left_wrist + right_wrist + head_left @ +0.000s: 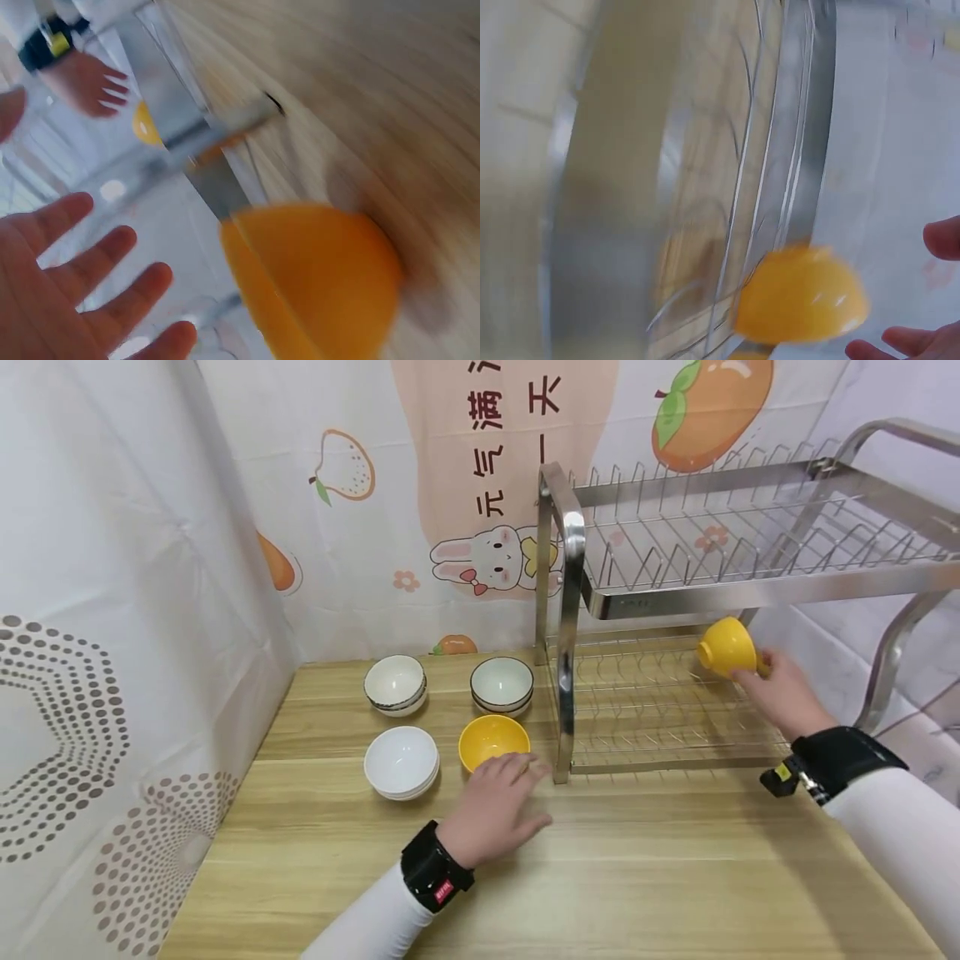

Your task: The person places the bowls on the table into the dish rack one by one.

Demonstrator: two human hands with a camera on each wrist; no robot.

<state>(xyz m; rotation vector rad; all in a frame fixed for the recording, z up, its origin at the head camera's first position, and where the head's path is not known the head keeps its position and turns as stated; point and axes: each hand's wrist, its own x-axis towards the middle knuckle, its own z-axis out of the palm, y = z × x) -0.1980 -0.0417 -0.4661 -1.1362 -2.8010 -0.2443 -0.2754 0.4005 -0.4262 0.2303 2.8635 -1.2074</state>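
Observation:
In the head view, a yellow bowl (pixel 727 647) is tipped on its side in the lower tier of the dish rack. My right hand (pixel 791 693) is beside its rim; in the right wrist view the fingers (pixel 907 341) are spread apart from the bowl (pixel 802 296). A sliver of yellow shows behind the fingers, mostly hidden. My left hand (pixel 491 814), fingers extended, is above the table at the near edge of another yellow bowl (pixel 491 742). In the left wrist view a gap separates its fingers (pixel 112 262) from that bowl (pixel 322 277).
The two-tier metal dish rack (pixel 660 602) stands on the right side of the wooden table (pixel 637 877). Left of it are stacked white bowls (pixel 401 760), dark-rimmed white bowls (pixel 395 681) and pale dark-rimmed bowls (pixel 502 682). A printed curtain (pixel 352 568) hangs behind.

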